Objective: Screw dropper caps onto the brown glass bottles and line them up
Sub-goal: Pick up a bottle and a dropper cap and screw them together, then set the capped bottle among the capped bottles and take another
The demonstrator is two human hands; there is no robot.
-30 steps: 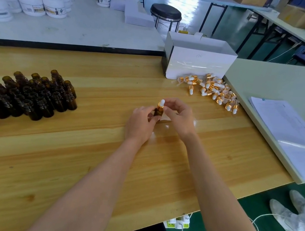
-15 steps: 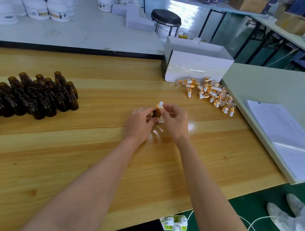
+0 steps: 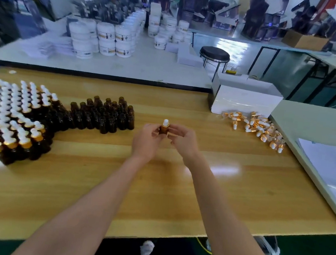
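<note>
My left hand (image 3: 147, 141) grips a small brown bottle (image 3: 164, 129) that carries a gold collar and white dropper bulb, held above the middle of the wooden table (image 3: 156, 189). My right hand (image 3: 182, 140) sits just right of the bottle, its fingers curled near the cap; whether they still touch it is unclear. Uncapped brown bottles (image 3: 103, 114) stand in a cluster to the left. Further left stand several rows of capped bottles (image 3: 11, 118). Loose dropper caps (image 3: 255, 126) lie in a pile at the right.
A white open box (image 3: 243, 101) stands behind the cap pile. A pale side table with a sheet of paper (image 3: 330, 166) adjoins on the right. White jars (image 3: 106, 36) and a black stool (image 3: 214, 54) are beyond the far edge.
The head has tilted up and left, bringing the capped bottle rows into view. The hands and bottle stay together at mid-table; the right hand's fingers have come slightly off the cap.
</note>
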